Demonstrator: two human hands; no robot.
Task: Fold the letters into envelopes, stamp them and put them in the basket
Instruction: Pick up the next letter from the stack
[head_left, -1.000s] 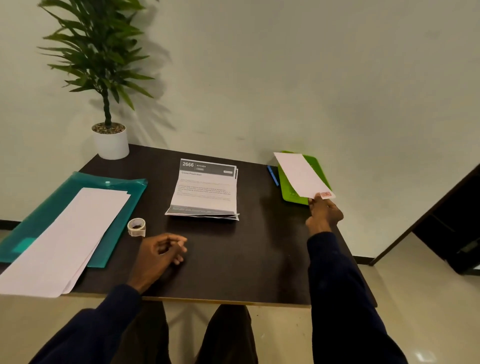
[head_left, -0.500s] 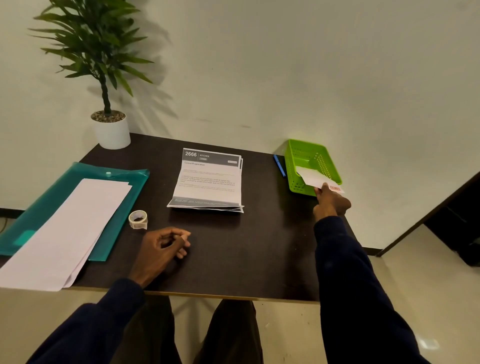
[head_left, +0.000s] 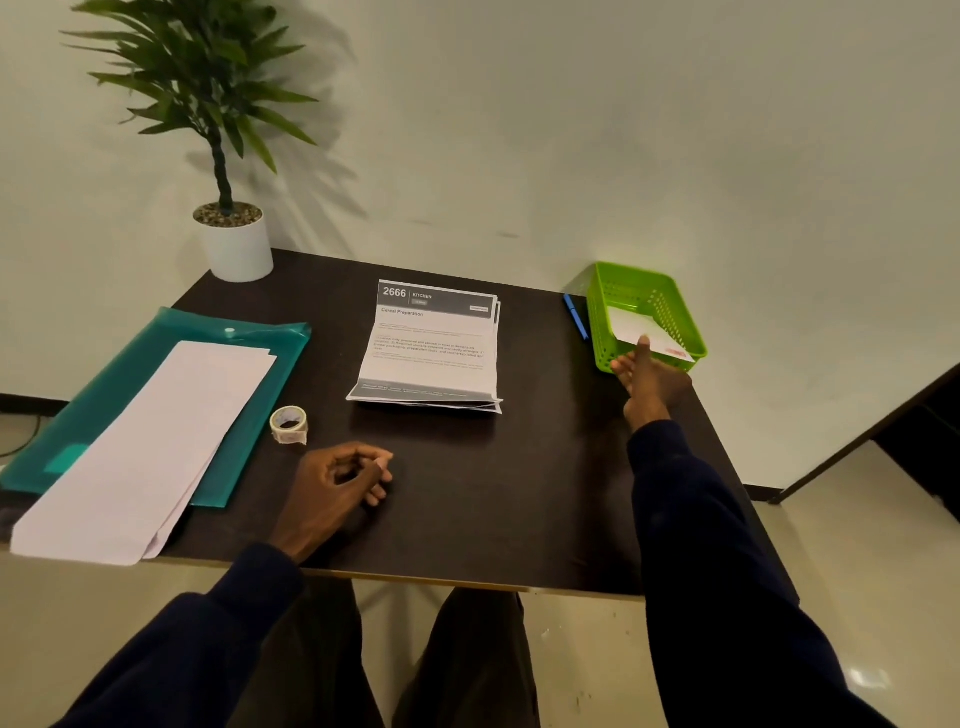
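Observation:
A white envelope (head_left: 636, 328) with a red stamp at its near corner lies tilted inside the green basket (head_left: 675, 306) at the table's far right. My right hand (head_left: 649, 376) is at the basket's near wall, fingers spread and straight, one fingertip touching the envelope's edge. A stack of printed letters (head_left: 431, 348) lies in the middle of the table. Blank white envelopes (head_left: 150, 447) lie on a teal folder (head_left: 130, 364) at the left. A roll of stamps (head_left: 289, 425) stands beside them. My left hand (head_left: 337, 483) rests on the table, loosely curled, holding nothing.
A potted plant (head_left: 236, 244) stands at the back left corner. A blue pen (head_left: 575, 316) lies just left of the basket. The dark table (head_left: 519, 493) ends at its front edge near my knees. A dark door frame shows at the right.
My right hand carried the stamped envelope down into the green basket and opened; the envelope now lies inside. My left hand stayed resting on the table.

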